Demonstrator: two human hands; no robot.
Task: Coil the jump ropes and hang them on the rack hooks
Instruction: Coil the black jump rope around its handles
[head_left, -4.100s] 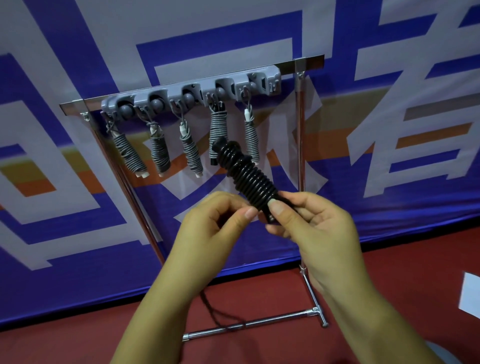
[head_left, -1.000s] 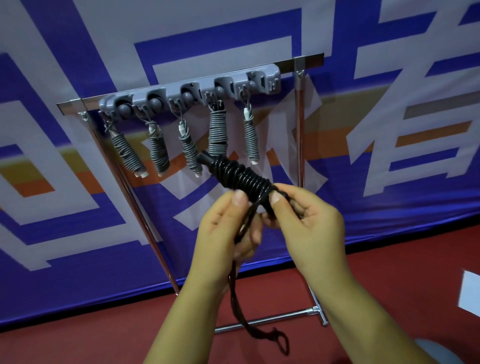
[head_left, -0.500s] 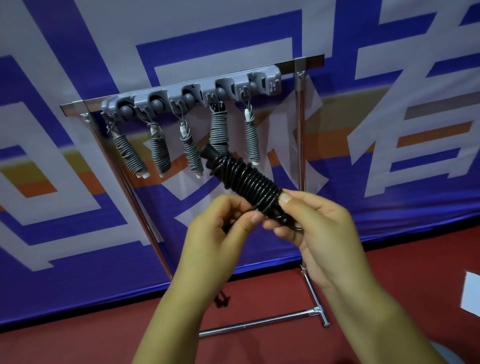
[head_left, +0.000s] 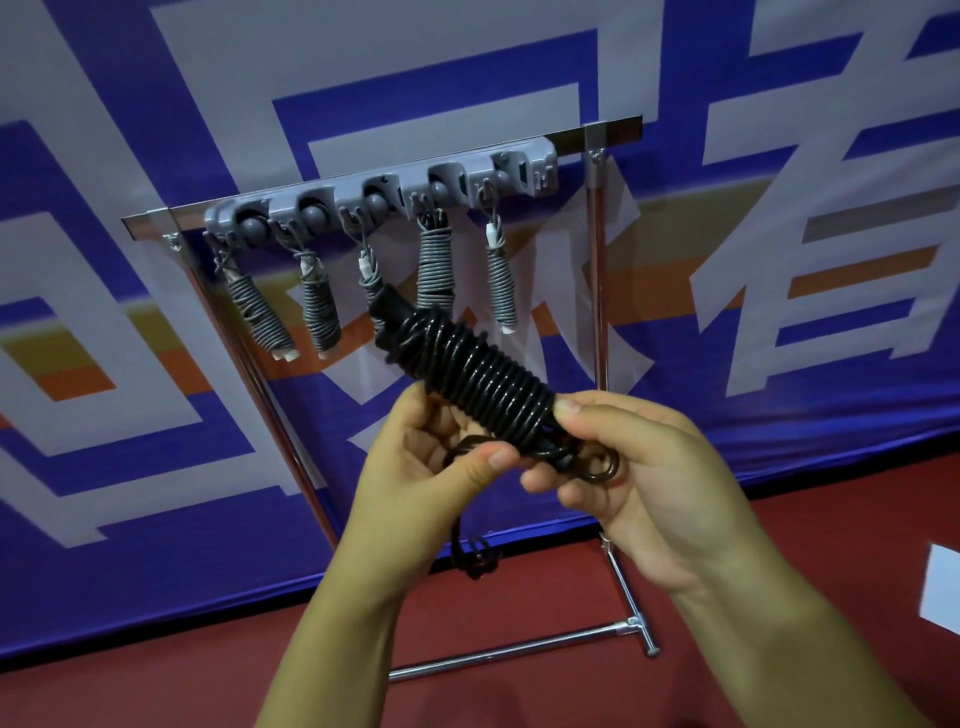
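rope: black jump rope (head_left: 483, 379) coiled, long axis running far-left from grip toward rack hooks (head_left: 488, 195)
right hand (head_left: 639, 483): clamps near end
left hand (head_left: 426, 467): pinches loose tail

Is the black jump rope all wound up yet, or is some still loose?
Mostly wound, not all. The black jump rope is coiled tight around its handles, but a loose tail dangles below the left hand.
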